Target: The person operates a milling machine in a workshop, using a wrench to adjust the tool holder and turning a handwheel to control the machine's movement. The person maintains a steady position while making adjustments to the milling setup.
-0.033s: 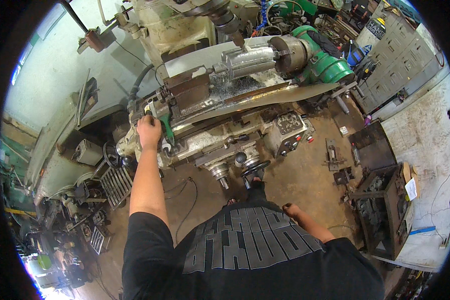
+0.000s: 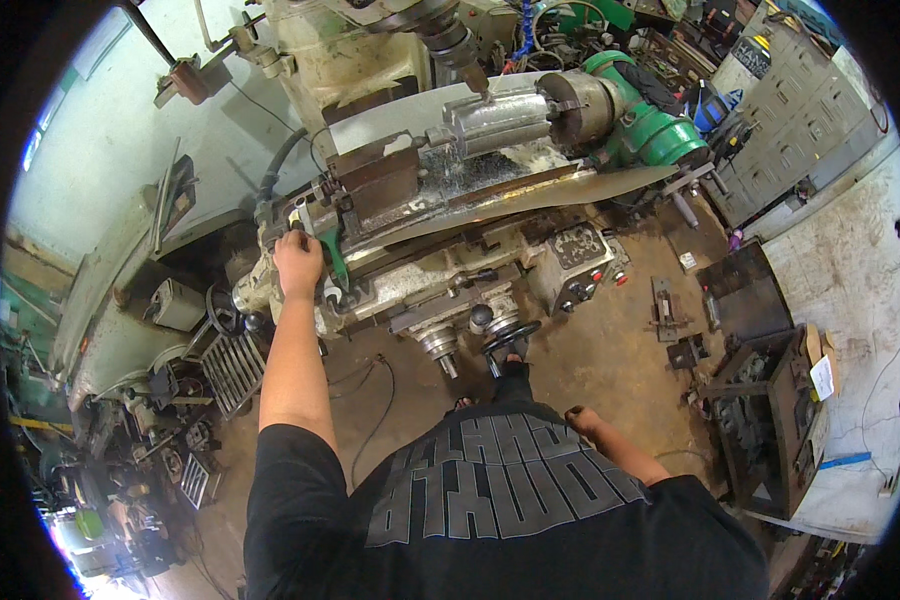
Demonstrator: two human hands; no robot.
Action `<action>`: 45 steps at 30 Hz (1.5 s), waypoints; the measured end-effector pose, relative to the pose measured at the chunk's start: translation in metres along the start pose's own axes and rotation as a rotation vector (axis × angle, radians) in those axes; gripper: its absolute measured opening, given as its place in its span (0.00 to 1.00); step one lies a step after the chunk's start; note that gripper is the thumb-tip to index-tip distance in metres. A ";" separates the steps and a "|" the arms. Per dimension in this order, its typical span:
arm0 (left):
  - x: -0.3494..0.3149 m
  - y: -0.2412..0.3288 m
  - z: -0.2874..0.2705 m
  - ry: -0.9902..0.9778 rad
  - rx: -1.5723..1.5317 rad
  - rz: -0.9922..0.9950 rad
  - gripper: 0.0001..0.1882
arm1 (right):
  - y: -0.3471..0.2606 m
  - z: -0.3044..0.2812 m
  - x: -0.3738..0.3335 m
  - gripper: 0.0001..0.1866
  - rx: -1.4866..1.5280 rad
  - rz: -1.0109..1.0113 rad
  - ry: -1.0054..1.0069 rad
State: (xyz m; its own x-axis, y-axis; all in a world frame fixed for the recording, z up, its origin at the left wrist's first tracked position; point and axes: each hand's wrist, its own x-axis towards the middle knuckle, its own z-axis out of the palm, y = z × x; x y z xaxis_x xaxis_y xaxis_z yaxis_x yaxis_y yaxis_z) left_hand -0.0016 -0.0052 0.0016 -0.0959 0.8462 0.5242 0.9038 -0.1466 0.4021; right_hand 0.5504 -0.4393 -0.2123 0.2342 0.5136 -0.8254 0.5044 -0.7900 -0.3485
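My left hand [image 2: 298,263] is at the left end of a milling machine's table [image 2: 460,205]. Its fingers curl round a small part there, mostly hidden by the hand. Just right of it lies a green-handled tool [image 2: 335,258]. A shiny cut metal workpiece [image 2: 500,122] is held between a chuck [image 2: 585,108] on a green indexing head [image 2: 660,135] and a rusty support block [image 2: 378,175]. The spindle's cutter [image 2: 475,80] reaches down to the workpiece's top, with metal chips around. Low beside my shirt hangs my right hand [image 2: 583,419], its fingers partly hidden.
A black handwheel [image 2: 511,337] and a control box [image 2: 573,258] with buttons project toward me. At right stand a metal rack [image 2: 770,400] of dark parts and grey drawers [image 2: 800,130]. Slatted metal grates [image 2: 232,372] lie at left, near a cable [image 2: 380,400] on the floor.
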 end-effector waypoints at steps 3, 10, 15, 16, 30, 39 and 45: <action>0.001 0.002 0.000 -0.001 0.005 -0.004 0.10 | -0.001 -0.001 0.003 0.18 -0.020 0.007 0.006; 0.002 -0.001 0.001 -0.033 0.042 -0.021 0.11 | 0.007 0.006 0.011 0.20 0.006 0.058 0.033; 0.001 -0.004 0.004 -0.009 -0.007 -0.023 0.11 | 0.013 0.008 0.024 0.21 -0.100 -0.115 -0.015; 0.001 -0.004 0.004 0.005 -0.009 -0.012 0.11 | 0.014 0.008 0.024 0.21 -0.156 -0.079 -0.003; 0.001 -0.001 0.002 -0.010 0.008 -0.025 0.11 | 0.018 0.008 0.028 0.16 -0.015 -0.129 0.009; 0.000 0.002 0.000 -0.015 0.017 -0.034 0.11 | 0.025 0.014 0.034 0.18 -0.037 -0.137 0.017; 0.001 0.001 0.000 -0.018 0.025 -0.015 0.11 | 0.033 0.017 0.040 0.19 -0.040 -0.141 0.013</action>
State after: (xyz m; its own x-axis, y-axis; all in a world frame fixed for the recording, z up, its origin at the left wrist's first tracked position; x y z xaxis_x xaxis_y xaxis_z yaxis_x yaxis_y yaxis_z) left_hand -0.0009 -0.0049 0.0028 -0.1022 0.8574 0.5044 0.9124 -0.1212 0.3909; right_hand 0.5625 -0.4504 -0.2644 0.1693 0.6230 -0.7637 0.5655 -0.6960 -0.4424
